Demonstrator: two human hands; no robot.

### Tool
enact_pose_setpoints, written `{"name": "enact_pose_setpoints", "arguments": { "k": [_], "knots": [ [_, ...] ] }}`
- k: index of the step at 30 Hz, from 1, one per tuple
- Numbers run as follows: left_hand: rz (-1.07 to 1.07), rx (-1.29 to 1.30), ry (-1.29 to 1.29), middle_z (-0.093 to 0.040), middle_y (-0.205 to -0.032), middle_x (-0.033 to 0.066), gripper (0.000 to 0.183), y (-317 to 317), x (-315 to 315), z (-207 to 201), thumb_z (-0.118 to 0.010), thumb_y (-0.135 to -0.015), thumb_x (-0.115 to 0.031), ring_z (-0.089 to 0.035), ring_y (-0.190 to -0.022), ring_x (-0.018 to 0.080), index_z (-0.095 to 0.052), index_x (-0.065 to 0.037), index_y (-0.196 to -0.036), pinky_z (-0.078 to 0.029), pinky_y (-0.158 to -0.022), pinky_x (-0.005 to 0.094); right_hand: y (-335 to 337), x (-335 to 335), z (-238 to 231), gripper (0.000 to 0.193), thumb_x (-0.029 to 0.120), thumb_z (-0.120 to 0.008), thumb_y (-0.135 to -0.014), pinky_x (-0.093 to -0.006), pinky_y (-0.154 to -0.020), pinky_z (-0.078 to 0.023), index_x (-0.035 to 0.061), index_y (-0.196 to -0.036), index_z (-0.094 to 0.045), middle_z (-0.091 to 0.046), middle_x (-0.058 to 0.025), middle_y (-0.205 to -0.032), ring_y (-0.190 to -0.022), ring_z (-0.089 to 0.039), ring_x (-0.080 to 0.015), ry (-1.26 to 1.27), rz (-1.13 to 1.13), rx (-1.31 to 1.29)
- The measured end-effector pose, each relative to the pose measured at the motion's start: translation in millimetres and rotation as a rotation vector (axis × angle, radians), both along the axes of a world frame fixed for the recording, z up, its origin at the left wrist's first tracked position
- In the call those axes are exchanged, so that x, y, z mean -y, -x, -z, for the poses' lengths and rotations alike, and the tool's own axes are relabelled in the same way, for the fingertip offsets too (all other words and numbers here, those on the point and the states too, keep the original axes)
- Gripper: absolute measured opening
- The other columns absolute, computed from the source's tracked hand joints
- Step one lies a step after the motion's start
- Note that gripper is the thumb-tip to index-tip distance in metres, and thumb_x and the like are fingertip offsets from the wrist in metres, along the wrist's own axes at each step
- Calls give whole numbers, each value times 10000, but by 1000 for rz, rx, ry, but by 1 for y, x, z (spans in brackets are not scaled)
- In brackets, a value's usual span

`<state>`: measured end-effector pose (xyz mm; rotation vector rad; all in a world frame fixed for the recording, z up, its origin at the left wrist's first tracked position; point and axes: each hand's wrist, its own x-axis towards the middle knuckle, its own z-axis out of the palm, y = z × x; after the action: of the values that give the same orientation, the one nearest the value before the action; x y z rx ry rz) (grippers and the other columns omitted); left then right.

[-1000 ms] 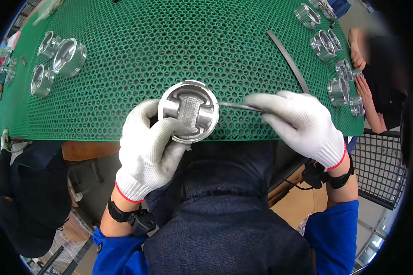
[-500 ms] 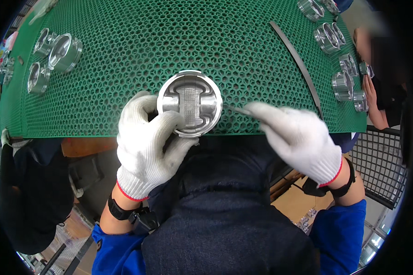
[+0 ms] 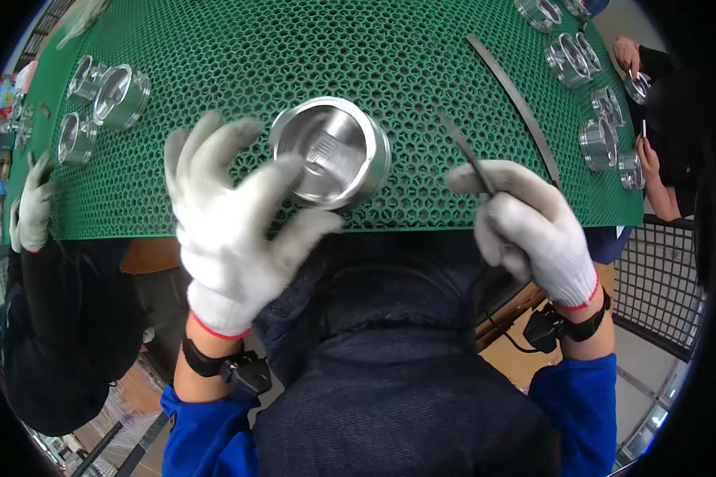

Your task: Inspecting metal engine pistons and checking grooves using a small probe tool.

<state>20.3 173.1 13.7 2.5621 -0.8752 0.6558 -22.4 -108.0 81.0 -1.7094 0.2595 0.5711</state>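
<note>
A shiny metal piston (image 3: 380, 163) rests on the green mat in front of me, its hollow side turned up and towards me. My left hand (image 3: 235, 215), in a white knit glove, is beside it with fingers spread; the index fingertip overlaps the piston's near left rim, and whether it touches is blurred. To the right, my gloved right hand (image 3: 533, 219) is closed round a slim dark tool that looks like a narrow file (image 3: 468, 153). Its tapered end points up and left over the mat, apart from the piston.
Several more pistons stand at the left (image 3: 121, 97) and right (image 3: 597, 145) of the honeycomb mat (image 3: 358, 48). A long grey metal strip (image 3: 517, 99) lies right of centre. Co-workers' hands show at the left edge (image 3: 36, 203) and right edge (image 3: 649, 159). Black mesh (image 3: 652, 278) stands at the right.
My left hand has loosened from the piston and spread its fingers. The piston now sits tilted differently. My right hand has drawn back from its rim, the tool swung upward.
</note>
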Motion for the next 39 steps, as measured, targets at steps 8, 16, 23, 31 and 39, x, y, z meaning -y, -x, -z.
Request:
{"name": "enact_pose_setpoints", "arguments": {
  "k": [8, 16, 23, 31, 39],
  "knots": [
    [80, -327, 293, -626, -1133, 183, 353, 1, 9, 19, -847, -671, -136, -621, -1060, 383, -717, -90, -996, -519, -909, 454, -8, 30, 12, 347, 78, -551, -943, -269, -609, -483, 47, -1271, -659, -674, -76, -778, -638, -621, -152, 462, -298, 457],
    [25, -302, 263, -624, -1036, 163, 289, 3, 16, 19, -857, -665, -183, -623, -999, 373, -702, -98, -893, -525, -856, 447, -44, 5, 25, 296, 106, -617, -939, -385, -704, -574, 114, -1229, -677, -711, -131, -886, -791, -712, -297, 884, -520, 836],
    [25, -309, 271, -623, -1022, 157, 305, 4, 15, 21, -862, -657, -220, -620, -999, 371, -702, -105, -891, -523, -849, 462, -27, 9, 13, 305, 171, -610, -962, -380, -636, -580, 155, -1263, -661, -691, -114, -775, -695, -703, -278, 785, -583, 680],
    [46, -267, 241, -631, -1001, 149, 279, 3, 15, 21, -855, -664, -221, -618, -975, 363, -709, -104, -872, -517, -839, 456, -6, -4, 25, 322, 176, -594, -978, -395, -600, -584, 177, -1299, -628, -686, -127, -768, -658, -698, -307, 774, -522, 650],
    [17, -277, 278, -633, -992, 148, 285, 4, 15, 19, -854, -660, -194, -625, -953, 352, -716, -108, -894, -521, -815, 460, -3, -31, 37, 396, 145, -521, -1009, -201, -552, -432, 4, -1371, -598, -629, -5, -783, -610, -521, -45, -306, -219, -351]
  ]
}}
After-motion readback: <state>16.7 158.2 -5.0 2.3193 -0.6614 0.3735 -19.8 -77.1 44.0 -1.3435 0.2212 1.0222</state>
